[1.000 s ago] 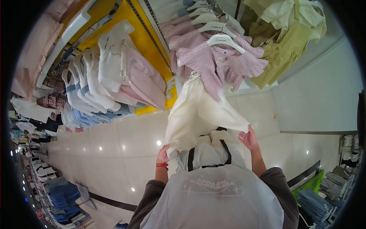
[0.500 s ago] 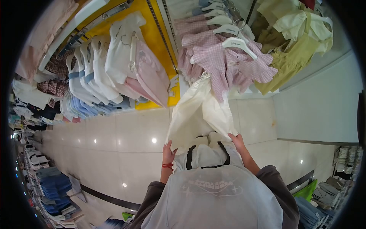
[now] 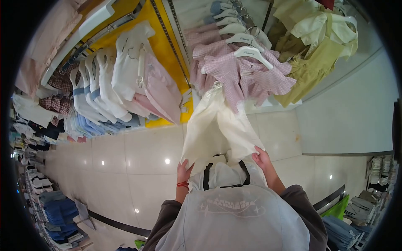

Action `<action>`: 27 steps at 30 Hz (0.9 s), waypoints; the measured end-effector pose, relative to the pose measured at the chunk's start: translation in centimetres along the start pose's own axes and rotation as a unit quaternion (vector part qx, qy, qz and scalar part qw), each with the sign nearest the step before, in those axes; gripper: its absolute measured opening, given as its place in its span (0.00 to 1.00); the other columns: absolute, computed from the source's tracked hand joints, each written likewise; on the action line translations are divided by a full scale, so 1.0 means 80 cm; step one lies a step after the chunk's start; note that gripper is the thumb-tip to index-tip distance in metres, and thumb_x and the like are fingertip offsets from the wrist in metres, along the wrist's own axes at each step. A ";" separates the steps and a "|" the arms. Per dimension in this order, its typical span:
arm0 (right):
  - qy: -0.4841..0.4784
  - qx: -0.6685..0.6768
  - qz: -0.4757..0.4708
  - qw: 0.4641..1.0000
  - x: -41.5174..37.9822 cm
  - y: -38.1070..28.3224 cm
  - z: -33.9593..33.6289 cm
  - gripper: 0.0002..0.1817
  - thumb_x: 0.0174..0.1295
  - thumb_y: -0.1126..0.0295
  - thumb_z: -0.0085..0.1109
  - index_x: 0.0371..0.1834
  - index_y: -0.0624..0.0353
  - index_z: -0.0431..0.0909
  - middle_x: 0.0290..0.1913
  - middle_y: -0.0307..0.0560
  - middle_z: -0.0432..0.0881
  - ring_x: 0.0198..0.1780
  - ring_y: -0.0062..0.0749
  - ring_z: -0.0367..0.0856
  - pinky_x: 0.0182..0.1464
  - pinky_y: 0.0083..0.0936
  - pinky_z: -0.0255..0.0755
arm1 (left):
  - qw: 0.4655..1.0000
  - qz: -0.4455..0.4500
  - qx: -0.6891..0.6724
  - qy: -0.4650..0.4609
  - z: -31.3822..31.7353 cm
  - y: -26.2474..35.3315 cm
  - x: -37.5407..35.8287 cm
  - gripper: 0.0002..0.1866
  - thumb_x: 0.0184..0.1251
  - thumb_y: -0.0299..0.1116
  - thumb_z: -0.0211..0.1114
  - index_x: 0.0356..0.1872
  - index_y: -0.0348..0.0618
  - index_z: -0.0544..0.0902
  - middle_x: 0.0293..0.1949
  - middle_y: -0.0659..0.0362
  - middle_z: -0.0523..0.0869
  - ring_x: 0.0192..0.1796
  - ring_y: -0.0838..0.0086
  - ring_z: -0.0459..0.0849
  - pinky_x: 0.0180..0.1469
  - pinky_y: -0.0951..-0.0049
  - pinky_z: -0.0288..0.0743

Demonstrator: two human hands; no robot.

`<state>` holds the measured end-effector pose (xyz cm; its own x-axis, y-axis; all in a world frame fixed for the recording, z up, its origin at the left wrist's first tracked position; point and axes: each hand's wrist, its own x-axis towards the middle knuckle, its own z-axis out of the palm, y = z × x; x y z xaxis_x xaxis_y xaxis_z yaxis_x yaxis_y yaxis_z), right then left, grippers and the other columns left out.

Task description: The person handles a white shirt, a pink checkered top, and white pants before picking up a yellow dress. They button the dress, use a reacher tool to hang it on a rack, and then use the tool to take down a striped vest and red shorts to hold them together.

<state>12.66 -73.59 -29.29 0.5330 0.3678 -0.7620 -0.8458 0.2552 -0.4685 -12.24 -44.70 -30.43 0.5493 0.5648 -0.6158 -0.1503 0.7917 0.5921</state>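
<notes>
Cream trousers (image 3: 215, 121) hang below a pink gingham top (image 3: 247, 75) on a white hanger (image 3: 253, 54), their legs spread apart toward me. My left hand (image 3: 184, 170), with a red cord at the wrist, is closed on the hem of the left trouser leg. The hem of the other leg is pinched in my right hand (image 3: 260, 157). The waist of the trousers is partly covered by the gingham top.
White and pink clothes (image 3: 125, 79) hang on a rail at the left by a yellow panel. An olive dress (image 3: 312, 69) hangs at the upper right beside a pale cabinet (image 3: 343, 108). Folded jeans (image 3: 58, 211) are stacked at the lower left.
The trousers and gingham top have shifted slightly left in the view, as has the rack. Both hands still hold the leg hems, and the trouser legs look a little straighter.
</notes>
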 end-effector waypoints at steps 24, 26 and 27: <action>0.108 0.195 -0.171 0.960 -0.005 -0.055 -0.164 0.18 0.64 0.67 0.41 0.52 0.70 0.64 0.50 0.52 0.73 0.50 0.44 0.73 0.51 0.36 0.71 | 0.948 0.220 0.091 0.212 -0.093 0.051 0.060 0.13 0.66 0.35 0.53 0.45 0.37 0.69 0.40 0.56 0.77 0.40 0.69 0.78 0.41 0.69 0.74; 0.065 0.151 -0.136 0.977 -0.005 -0.064 -0.144 0.19 0.63 0.69 0.42 0.56 0.66 0.61 0.51 0.50 0.72 0.51 0.41 0.72 0.51 0.34 0.71 | 0.962 0.212 0.090 0.145 -0.066 0.067 0.057 0.12 0.66 0.35 0.52 0.45 0.38 0.69 0.40 0.56 0.77 0.41 0.70 0.78 0.42 0.69 0.74; 0.043 0.127 -0.117 0.984 -0.004 -0.068 -0.132 0.20 0.63 0.70 0.43 0.57 0.63 0.60 0.51 0.49 0.72 0.52 0.39 0.72 0.51 0.34 0.71 | 0.967 0.207 0.084 0.121 -0.046 0.074 0.052 0.12 0.67 0.35 0.52 0.46 0.39 0.68 0.40 0.57 0.77 0.40 0.70 0.78 0.41 0.70 0.75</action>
<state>16.86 -84.56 -31.18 0.6998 0.1973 -0.6865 -0.6610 0.5431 -0.5178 -13.87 -36.81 -31.42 0.2583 0.8792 -0.4003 -0.1698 0.4493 0.8771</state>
